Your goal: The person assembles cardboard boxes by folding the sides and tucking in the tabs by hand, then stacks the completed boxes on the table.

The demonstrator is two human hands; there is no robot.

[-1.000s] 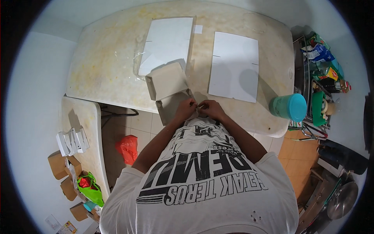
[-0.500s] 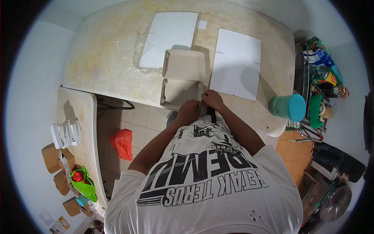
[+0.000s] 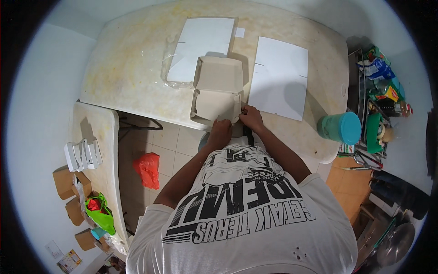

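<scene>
A paperboard box (image 3: 218, 104), grey-brown inside, lies at the table's front edge with its lid (image 3: 219, 74) folded open toward the far side. The fingers of my left hand (image 3: 221, 131) are closed over the box's front wall, near the right corner. My right hand (image 3: 251, 118) pinches the same front right corner from the right side. Its fingertips partly cover the corner flap. Beyond the lid lies a stack of white flat board sheets (image 3: 205, 43) in clear plastic. Another stack of white sheets (image 3: 278, 77) lies to the right of the box.
A turquoise-lidded tub (image 3: 340, 128) stands at the table's right end. On the left side table are folded white boxes (image 3: 83, 154). A red plastic bag (image 3: 147, 170) lies on the floor between the tables. Packed shelving (image 3: 376, 91) stands along the right wall.
My left hand has shifted onto the box's front wall, and my right hand remains at the corner. The whole view has moved slightly. The box stays open.
</scene>
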